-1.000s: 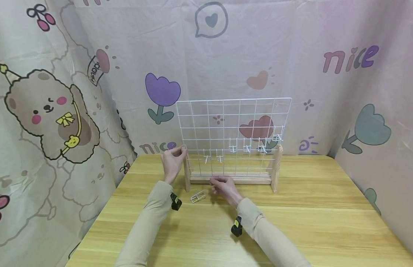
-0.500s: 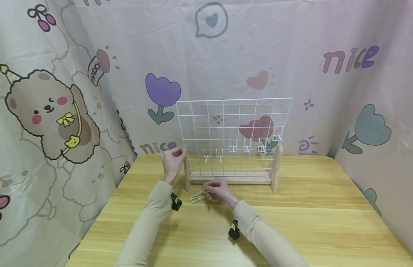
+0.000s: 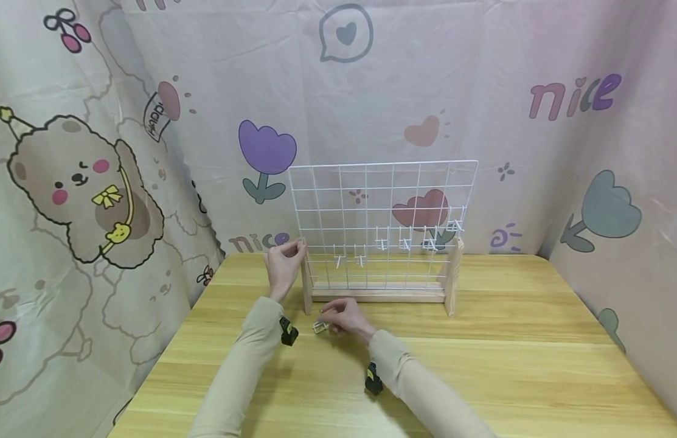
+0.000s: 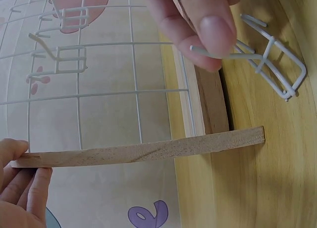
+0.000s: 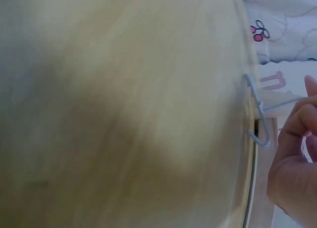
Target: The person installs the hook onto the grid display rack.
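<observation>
My left hand (image 3: 283, 267) grips the top of the left wooden upright (image 4: 138, 152) of a white wire grid stand (image 3: 365, 210), thumb on one side and fingers on the other. My right hand (image 3: 346, 316) is in front of the stand's base, its thumb and fingertips pinching one prong of a white wire hook (image 4: 280, 64). In the head view the fingers cover part of this hook (image 3: 319, 327). The right wrist view shows the hook (image 5: 261, 109) with a prong running up to the fingertips. Whether it still touches the table I cannot tell.
Several white wire hooks (image 3: 405, 242) hang on the middle and right of the grid. A wooden base bar (image 3: 393, 297) joins the left upright to the right upright (image 3: 453, 277). Wood-grain table (image 3: 508, 353) surrounds the stand, and a patterned curtain (image 3: 338, 91) hangs behind.
My right hand has moved left and slightly toward me, from beside the base bar to the loose hook, and now pinches it. The left hand has stayed on the upright.
</observation>
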`<action>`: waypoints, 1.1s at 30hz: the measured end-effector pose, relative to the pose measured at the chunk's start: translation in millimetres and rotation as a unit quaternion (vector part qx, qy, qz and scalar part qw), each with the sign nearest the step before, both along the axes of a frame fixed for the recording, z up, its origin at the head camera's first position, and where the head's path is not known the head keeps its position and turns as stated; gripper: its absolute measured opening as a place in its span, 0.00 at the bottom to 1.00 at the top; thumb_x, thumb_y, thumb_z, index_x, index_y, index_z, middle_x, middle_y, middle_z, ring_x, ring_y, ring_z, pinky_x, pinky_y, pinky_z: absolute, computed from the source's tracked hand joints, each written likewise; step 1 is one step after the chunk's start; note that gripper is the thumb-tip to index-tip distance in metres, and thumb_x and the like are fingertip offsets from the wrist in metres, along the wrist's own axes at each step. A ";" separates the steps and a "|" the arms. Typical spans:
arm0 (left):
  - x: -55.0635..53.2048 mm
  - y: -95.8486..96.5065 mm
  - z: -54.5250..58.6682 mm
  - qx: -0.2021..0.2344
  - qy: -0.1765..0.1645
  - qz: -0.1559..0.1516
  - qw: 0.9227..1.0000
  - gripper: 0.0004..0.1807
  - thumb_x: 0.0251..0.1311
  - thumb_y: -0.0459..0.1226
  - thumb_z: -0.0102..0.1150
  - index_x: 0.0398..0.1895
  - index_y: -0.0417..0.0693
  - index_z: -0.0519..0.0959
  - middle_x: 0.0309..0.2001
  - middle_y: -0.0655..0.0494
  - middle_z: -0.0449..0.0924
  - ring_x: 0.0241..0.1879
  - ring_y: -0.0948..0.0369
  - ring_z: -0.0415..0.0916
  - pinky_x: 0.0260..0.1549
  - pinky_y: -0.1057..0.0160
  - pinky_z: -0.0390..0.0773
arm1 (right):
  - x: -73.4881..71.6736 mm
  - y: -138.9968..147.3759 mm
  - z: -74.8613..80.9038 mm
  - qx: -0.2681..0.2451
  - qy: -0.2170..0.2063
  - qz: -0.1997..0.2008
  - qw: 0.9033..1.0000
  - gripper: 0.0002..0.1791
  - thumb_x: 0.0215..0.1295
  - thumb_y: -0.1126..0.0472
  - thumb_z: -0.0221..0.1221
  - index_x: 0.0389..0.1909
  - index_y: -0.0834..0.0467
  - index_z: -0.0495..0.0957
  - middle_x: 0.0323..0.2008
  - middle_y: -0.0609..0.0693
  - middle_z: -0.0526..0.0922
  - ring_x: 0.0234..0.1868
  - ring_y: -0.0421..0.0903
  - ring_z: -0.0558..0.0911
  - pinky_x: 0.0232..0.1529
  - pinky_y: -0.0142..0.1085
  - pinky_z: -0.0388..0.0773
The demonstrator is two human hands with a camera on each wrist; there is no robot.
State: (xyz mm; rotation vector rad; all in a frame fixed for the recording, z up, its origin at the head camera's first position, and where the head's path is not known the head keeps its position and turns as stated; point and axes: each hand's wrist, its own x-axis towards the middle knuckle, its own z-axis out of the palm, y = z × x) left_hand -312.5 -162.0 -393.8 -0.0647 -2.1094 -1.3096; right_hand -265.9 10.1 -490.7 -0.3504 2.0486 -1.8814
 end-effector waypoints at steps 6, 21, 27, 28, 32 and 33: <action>0.4 -0.1 0.3 -0.001 0.001 0.000 1.000 0.11 0.58 0.34 0.69 0.43 0.38 0.88 0.38 0.40 0.89 0.37 0.46 0.89 0.48 0.49 0.83 | -3.4 1.4 -5.0 0.001 0.014 -0.029 0.999 0.14 0.61 0.65 0.68 0.44 0.69 0.83 0.14 0.43 0.77 0.11 0.34 0.67 0.13 0.26 0.59; 1.2 -0.2 0.8 0.001 -0.005 0.003 1.000 0.11 0.59 0.35 0.68 0.43 0.38 0.88 0.38 0.39 0.89 0.37 0.45 0.89 0.51 0.50 0.81 | -6.2 -4.3 -5.9 0.051 0.102 -0.043 0.993 0.08 0.61 0.66 0.67 0.37 0.68 0.86 0.15 0.43 0.74 0.10 0.35 0.68 0.15 0.26 0.65; 0.7 0.5 -0.1 0.008 -0.011 -0.003 1.000 0.11 0.58 0.34 0.69 0.43 0.38 0.88 0.37 0.39 0.89 0.38 0.43 0.88 0.61 0.51 0.63 | -4.3 13.1 -2.9 0.058 0.114 -0.024 0.992 0.09 0.63 0.65 0.66 0.38 0.68 0.86 0.19 0.50 0.78 0.12 0.37 0.68 0.16 0.26 0.66; 0.5 0.6 -0.3 0.007 -0.011 -0.002 1.000 0.11 0.58 0.34 0.69 0.42 0.38 0.88 0.37 0.39 0.89 0.38 0.43 0.88 0.61 0.51 0.63 | -4.3 16.8 -2.6 0.057 0.109 -0.019 0.992 0.09 0.63 0.65 0.66 0.39 0.68 0.86 0.19 0.50 0.78 0.12 0.37 0.68 0.16 0.27 0.66; -0.2 0.9 -0.2 0.008 -0.009 -0.003 1.000 0.11 0.58 0.34 0.69 0.43 0.37 0.87 0.38 0.38 0.89 0.39 0.42 0.88 0.62 0.51 0.63 | -4.4 32.3 -0.5 0.062 0.093 -0.005 0.994 0.10 0.64 0.65 0.65 0.41 0.69 0.85 0.20 0.45 0.75 0.12 0.36 0.67 0.16 0.26 0.64; -0.3 0.8 -0.1 0.008 -0.008 -0.004 1.000 0.11 0.58 0.34 0.69 0.43 0.37 0.87 0.38 0.38 0.88 0.39 0.42 0.88 0.62 0.51 0.63 | -4.4 36.2 0.1 0.065 0.089 -0.003 0.994 0.11 0.64 0.65 0.65 0.41 0.69 0.85 0.20 0.44 0.75 0.13 0.36 0.67 0.16 0.26 0.64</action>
